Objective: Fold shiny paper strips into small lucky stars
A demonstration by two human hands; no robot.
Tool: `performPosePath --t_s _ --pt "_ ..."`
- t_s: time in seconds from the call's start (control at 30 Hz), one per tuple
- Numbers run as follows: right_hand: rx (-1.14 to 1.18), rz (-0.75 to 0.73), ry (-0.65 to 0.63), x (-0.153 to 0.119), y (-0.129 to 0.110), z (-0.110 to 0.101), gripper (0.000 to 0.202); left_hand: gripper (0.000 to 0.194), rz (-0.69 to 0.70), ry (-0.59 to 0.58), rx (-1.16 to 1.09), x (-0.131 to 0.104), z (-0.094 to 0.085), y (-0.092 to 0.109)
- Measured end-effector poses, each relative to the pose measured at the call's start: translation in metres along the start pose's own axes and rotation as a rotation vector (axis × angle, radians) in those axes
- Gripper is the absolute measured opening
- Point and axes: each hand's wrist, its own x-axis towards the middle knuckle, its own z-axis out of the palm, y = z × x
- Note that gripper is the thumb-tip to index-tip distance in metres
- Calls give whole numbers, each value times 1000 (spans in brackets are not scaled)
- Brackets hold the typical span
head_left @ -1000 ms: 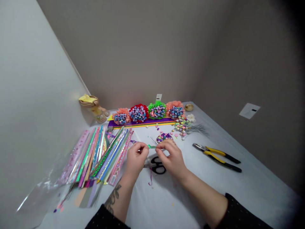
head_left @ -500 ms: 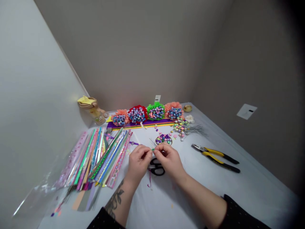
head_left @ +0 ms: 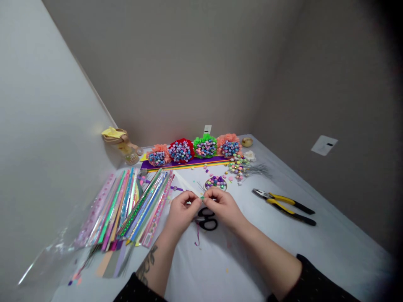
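Both hands meet near the middle of the table. Between the fingertips is a tiny green piece (head_left: pixel 202 198). My left hand (head_left: pixel 184 212) pinches it from the left, with a pale strip trailing up and left from near those fingers. My right hand (head_left: pixel 223 207) pinches the same piece from the right. Black-handled scissors (head_left: pixel 208 225) lie just below the hands, their blades partly hidden by my left hand. Behind the fingers sits a round dish of colourful small pieces (head_left: pixel 215 183). A curled purple ribbon (head_left: pixel 197 237) rests beside the scissors.
Shiny paper strips (head_left: pixel 141 209) spread at the left, near clear plastic (head_left: pixel 47 256). Yellow-and-black pliers (head_left: pixel 285 205) lie at the right. Several bouquets (head_left: pixel 181 151) line the back, with loose small stars (head_left: pixel 238 165) and thin wires (head_left: pixel 260 170) beside them. A cup (head_left: pixel 127 153) stands back left.
The pale strip by my left hand now extends up and left, where before a short white end stood higher up. Both hands stay together, with only slight shifts.
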Motion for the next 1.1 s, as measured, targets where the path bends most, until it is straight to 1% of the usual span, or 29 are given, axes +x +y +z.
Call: performPosePath --t_s 0.1,0.17,0.23,0.33,0.4,0.5,0.57,0.7,0.77,0.93,1.0,1.1 --pt "41 39 -15 0 1 0 13 13 -5 -8 -6 0 -2 0" --pt "82 63 -29 1 2 0 14 14 -17 -26 -48 0 -3 -2" --pt "111 72 -62 1 3 -2 14 16 -68 -68 -130 0 -4 -5" --pt "116 76 -120 2 2 -5 11 16 -186 -144 -265 0 -4 -9" --pt "100 82 -145 2 0 -6 10 16 -214 -175 -302 0 -4 -9" --pt "52 74 -170 2 -3 -8 8 15 -188 -161 -271 -1 -5 -6" --pt "19 61 -172 2 -3 -8 6 15 -146 -152 -202 -1 -6 -3" --pt "-10 59 -173 2 -1 -9 5 14 -24 -188 3 0 -11 3" --pt "-25 62 -181 2 0 -9 5 14 15 -200 82 0 -12 4" --pt "-63 72 -200 2 2 -9 5 12 67 -233 158 -1 -15 5" --pt "-56 78 -206 3 3 -9 7 12 80 -223 175 -1 -15 5" --pt "-12 69 -191 4 4 -9 15 12 103 -163 193 -2 -15 8"
